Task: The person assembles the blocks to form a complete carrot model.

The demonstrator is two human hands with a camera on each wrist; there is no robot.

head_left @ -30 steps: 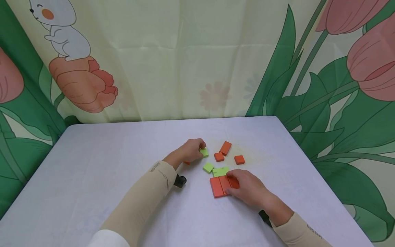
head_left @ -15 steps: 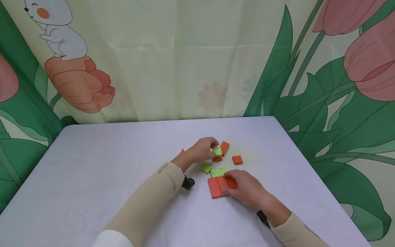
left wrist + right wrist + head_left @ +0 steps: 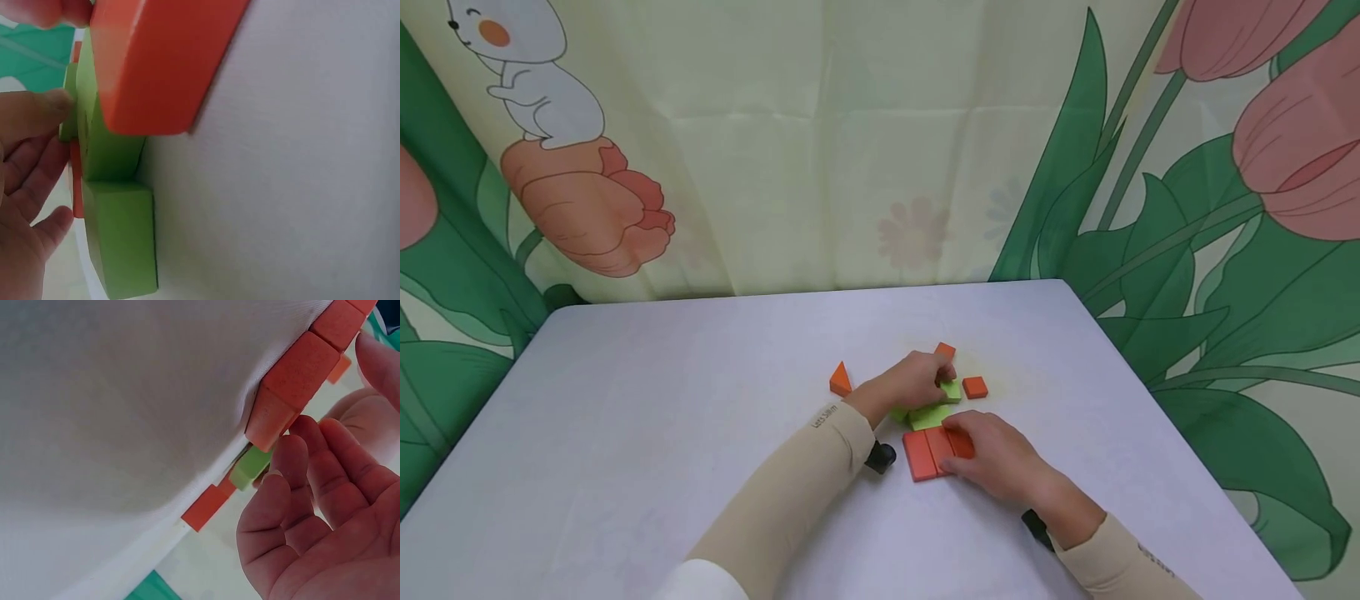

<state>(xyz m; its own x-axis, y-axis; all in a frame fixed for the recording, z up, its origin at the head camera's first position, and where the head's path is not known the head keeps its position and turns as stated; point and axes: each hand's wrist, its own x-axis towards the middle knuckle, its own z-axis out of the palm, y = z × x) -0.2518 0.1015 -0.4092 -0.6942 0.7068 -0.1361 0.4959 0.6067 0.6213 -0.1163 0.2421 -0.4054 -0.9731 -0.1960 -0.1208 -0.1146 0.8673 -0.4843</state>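
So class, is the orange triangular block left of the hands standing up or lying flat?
Standing up: the orange triangular block rests on the table with its point upward, apart from both hands.

free: bare table (image 3: 662, 433) left and near | blocked: orange triangle (image 3: 840, 379), orange square (image 3: 976, 387) flank the hands

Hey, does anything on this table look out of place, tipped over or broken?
Nothing looks damaged or spilled. One orange triangular block lies apart, left of the cluster where the left hand pinches a small green square block.
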